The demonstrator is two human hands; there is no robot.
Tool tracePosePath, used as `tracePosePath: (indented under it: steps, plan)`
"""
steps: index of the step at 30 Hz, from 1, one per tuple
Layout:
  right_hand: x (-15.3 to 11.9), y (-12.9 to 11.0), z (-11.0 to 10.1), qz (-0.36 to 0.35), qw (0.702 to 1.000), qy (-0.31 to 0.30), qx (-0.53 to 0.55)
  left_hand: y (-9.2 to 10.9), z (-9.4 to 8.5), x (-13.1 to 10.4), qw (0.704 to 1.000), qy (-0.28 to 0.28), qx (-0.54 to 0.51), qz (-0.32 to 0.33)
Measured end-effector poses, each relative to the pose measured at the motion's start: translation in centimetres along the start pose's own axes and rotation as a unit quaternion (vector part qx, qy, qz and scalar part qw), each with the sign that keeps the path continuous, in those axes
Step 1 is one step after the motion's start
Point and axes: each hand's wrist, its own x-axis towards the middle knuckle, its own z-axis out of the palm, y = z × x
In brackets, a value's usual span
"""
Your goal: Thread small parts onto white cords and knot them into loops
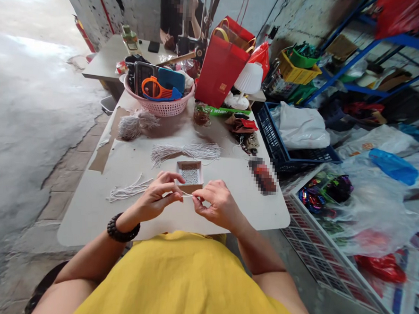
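Left hand [162, 192]: pinches white cord [187, 195]
Right hand [216, 200]: pinches same cord
Small box [191, 187]: just beyond, on tabletop [259, 217]

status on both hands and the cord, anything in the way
Left hand, right hand: both pinching the cord. Cord spans the gap. Box just beyond, not between the hands.

On my feed, the cord [187, 195] is thin and white. It runs nearly straight from left hand [162, 193] to right hand [218, 202].
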Motion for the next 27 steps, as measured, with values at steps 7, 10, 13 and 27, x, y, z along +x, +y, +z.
tracePosePath:
  steps: [7, 10, 13, 27]
  plan:
    - [0.0, -0.5, 0.4, 0.015, 0.996, -0.04, 0.082, 0.7, 2.3, -0.2, 0.91, 0.014, -0.4, -0.11]
    - [0.2, -0.8, 0.6, 0.017, 0.987, -0.033, 0.159, 1.4, 3.5, 0.0, 0.853, 0.037, -0.502, -0.137]
    - [0.1, -1.0, 0.6, 0.033, 0.976, -0.021, 0.216, 2.3, 4.0, 0.0, 0.837, 0.063, -0.523, -0.151]
    - [-0.6, -0.2, 0.4, -0.008, 0.995, -0.043, 0.088, 0.3, 1.2, -1.3, 0.985, 0.097, -0.136, -0.05]
